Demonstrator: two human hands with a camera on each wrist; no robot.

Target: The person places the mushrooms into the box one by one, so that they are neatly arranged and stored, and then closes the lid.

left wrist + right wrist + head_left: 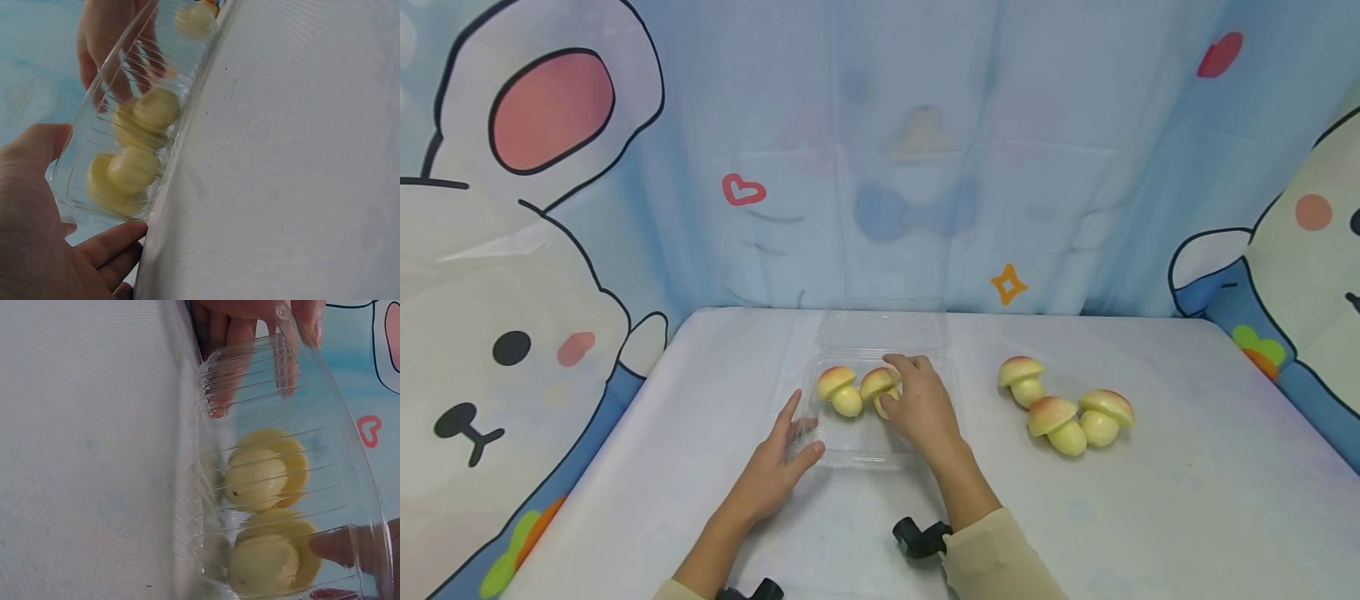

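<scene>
A clear plastic box (857,442) stands on the table with its lid (883,329) folded back. Inside it are two yellow mushrooms with reddish caps, side by side. My right hand (927,408) reaches into the box and holds the right mushroom (877,383) between thumb and fingers. The left mushroom (846,400) lies free of both hands. Spread at the box's left side, my left hand (775,468) touches it with extended fingers and thumb. Through the ribbed wall in the right wrist view, a right-hand finger (334,545) meets the mushroom cap (309,550).
To the right of the box, three more mushrooms (1062,429) lie grouped on the white tablecloth (1195,483). A blue cartoon curtain (1045,167) hangs behind the table's far edge. Black wrist mounts (919,538) stick out from both forearms.
</scene>
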